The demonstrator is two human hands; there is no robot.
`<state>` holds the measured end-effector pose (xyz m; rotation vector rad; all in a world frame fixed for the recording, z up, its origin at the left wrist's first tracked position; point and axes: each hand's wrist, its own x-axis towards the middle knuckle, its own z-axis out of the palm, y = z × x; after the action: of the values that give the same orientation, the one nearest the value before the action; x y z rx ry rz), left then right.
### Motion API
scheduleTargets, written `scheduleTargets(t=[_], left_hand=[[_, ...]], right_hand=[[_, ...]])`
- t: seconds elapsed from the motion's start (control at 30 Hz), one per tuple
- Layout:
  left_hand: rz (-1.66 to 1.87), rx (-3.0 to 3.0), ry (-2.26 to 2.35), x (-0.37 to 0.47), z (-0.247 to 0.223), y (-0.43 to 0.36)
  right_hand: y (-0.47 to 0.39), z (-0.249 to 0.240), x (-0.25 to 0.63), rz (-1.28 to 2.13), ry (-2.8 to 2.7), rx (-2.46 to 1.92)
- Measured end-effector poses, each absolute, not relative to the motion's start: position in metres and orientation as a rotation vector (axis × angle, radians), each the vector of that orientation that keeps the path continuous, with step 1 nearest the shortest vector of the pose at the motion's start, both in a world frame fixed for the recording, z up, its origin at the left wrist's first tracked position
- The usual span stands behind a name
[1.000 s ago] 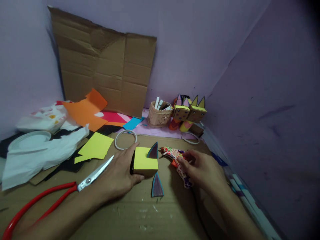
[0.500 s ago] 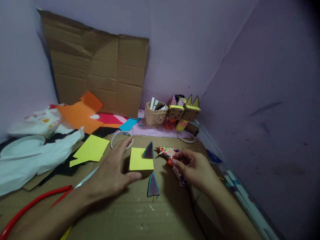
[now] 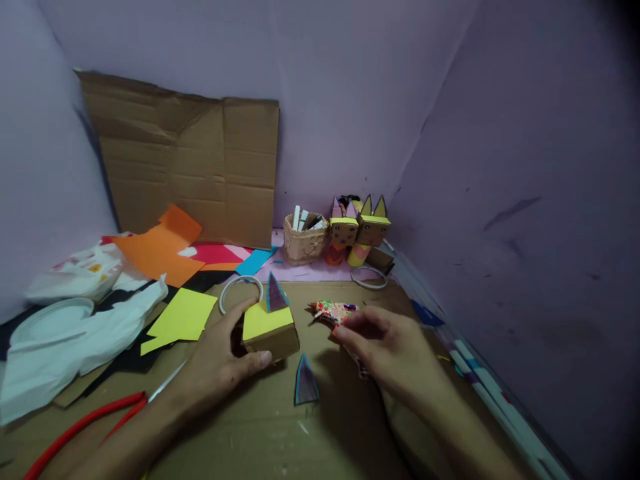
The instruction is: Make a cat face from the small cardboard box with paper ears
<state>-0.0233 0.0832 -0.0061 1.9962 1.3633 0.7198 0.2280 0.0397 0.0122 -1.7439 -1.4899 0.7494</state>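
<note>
Wicker basket point(image 3: 303, 247) of white and dark pens point(image 3: 299, 219) at the far edge of the surface point(image 3: 250, 433); yellow-topped cardboard box point(image 3: 270, 327) near the middle, in the left hand point(image 3: 215, 363).
Left grip closed around the box, thumb along its near side, forearm reaching from the near left; blue-edged triangle point(image 3: 275, 295) upright on top, matching loose triangle point(image 3: 307, 383) lying toward the near edge. Right hand point(image 3: 395, 347) reaching from the near right, thumb and fingers bent at the patterned glue gun point(image 3: 334, 311); cannot tell whether pressed tight.
</note>
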Motion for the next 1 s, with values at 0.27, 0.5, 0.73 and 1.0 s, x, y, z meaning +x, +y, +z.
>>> scheduleTargets(t=[0.27, 0.5, 0.73, 1.0], left_hand=[[0.716, 1.988, 1.385, -0.019, -0.010, 0.080], [0.748, 1.903, 1.326, -0.022, -0.014, 0.081], [0.764, 1.877, 1.352, -0.021, -0.015, 0.080], [0.764, 1.891, 1.369, -0.019, -0.013, 0.081]], right_hand=[[0.044, -0.008, 0.262, 0.669, -1.668, -2.229], [0.050, -0.027, 0.252, 1.065, -1.177, -1.951], [0.043, -0.009, 0.230, 0.663, -1.603, -2.244], [0.039, -0.008, 0.235, 1.119, -0.826, -1.546]])
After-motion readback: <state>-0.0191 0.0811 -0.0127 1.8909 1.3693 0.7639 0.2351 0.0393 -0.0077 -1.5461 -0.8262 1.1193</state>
